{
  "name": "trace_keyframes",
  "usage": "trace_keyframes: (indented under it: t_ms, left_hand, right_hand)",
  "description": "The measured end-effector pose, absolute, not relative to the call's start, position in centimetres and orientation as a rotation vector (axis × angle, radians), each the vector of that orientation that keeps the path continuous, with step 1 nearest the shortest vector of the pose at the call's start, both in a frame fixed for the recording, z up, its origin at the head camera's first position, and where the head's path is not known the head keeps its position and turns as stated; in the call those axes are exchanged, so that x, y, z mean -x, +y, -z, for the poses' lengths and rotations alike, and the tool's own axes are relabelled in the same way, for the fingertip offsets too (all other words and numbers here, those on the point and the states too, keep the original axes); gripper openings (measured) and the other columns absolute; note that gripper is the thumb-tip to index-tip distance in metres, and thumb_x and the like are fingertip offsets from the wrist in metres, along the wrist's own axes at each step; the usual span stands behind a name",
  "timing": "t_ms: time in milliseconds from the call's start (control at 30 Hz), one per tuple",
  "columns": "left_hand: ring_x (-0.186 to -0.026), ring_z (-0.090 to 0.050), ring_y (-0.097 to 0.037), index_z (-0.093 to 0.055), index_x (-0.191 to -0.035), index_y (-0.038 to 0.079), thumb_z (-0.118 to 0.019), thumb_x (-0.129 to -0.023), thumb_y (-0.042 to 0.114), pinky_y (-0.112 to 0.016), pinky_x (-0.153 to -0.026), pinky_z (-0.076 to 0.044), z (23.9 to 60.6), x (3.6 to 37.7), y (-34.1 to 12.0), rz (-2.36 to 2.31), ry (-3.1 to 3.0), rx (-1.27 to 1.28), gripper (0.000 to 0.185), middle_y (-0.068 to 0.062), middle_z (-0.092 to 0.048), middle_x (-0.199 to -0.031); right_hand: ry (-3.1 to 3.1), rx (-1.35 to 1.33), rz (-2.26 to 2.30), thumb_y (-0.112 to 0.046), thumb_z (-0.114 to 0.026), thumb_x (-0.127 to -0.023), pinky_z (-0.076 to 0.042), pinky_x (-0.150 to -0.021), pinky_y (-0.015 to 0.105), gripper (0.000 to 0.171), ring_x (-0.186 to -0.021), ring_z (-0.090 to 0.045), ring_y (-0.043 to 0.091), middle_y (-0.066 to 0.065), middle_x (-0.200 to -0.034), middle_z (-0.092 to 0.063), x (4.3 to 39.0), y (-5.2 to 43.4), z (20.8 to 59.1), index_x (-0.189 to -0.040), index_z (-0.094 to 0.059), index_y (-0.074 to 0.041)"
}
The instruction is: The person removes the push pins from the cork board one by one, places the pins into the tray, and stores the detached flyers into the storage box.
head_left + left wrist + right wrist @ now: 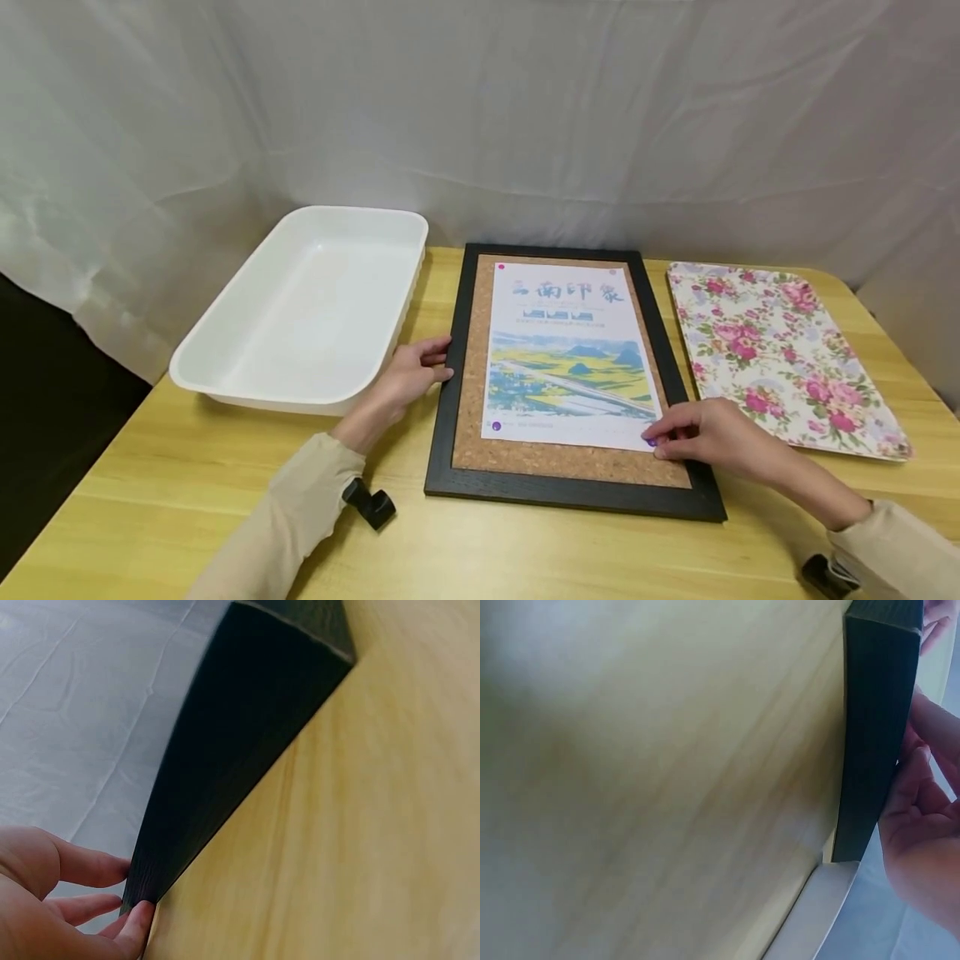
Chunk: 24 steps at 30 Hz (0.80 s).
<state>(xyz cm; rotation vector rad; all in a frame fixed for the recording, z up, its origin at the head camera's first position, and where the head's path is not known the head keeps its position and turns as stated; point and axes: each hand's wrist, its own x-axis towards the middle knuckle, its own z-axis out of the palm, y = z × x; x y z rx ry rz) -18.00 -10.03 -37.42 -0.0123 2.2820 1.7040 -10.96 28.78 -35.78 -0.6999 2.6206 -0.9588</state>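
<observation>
Table (225,492): pale wood, seen from above in the head view, white cloth (525,108) hung behind it.

Board (570,379): cork panel in a black frame, lying flat at the middle of the table, long side running away from the person. The frame's dark edge fills part of both wrist views (225,757).

Poster (573,354): white sheet with blue characters and a landscape print, lying on the cork. A pink pin (501,267) sits at its far left corner, a purple pin (496,426) at its near left corner, and a pale pin (612,272) at its far right corner.

Left hand (408,375): rests against the outer left edge of the frame, about midway along it. Fingers are loosely bent, tips touching the frame edge; they are not wrapped round it. The left wrist view shows fingertips (139,919) against the frame's side.

Right hand (708,429): lies over the near right corner of the poster. Thumb and forefinger are drawn together on another purple pin (651,441) at that corner, the other fingers bent over the frame's right rail.

Tub (300,312): white, deep, rectangular, left of the board, just beside the left hand.

Tray (780,354): floral, shallow, right of the board, near but apart from it.

Sleeves: beige, both arms.
</observation>
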Motion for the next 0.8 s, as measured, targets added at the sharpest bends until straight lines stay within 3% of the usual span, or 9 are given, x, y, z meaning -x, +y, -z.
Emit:
trace_keyframes:
  t_ms: [367,800]
  left_hand:
    - [-0.124,-0.046,-0.032,-0.040,-0.146,-0.001,-0.058,-0.091,-0.008,-0.040,-0.099,-0.044,37.32,18.12,-10.06,-1.705,2.284,0.002,0.058,-0.022,-0.050,-0.135]
    - [-0.124,-0.046,-0.033,-0.040,-0.146,0.000,-0.058,-0.092,-0.007,-0.041,-0.099,-0.044,37.53,17.83,-10.21,-1.707,2.283,-0.009,0.058,-0.022,-0.050,-0.134]
  right_hand:
    - [2.606,0.628,0.977,-0.016,-0.075,-0.085,-0.042,-0.051,0.022,0.011,-0.060,-0.049,0.003,-0.008,-0.083,-0.068,11.24,28.44,35.52,-0.094,-0.076,-0.009]
    - [2.629,0.612,1.023,-0.013,-0.075,-0.085,-0.041,-0.050,0.022,0.006,-0.057,-0.049,0.005,-0.010,-0.075,-0.066,10.83,28.48,36.05,-0.090,-0.075,-0.010]
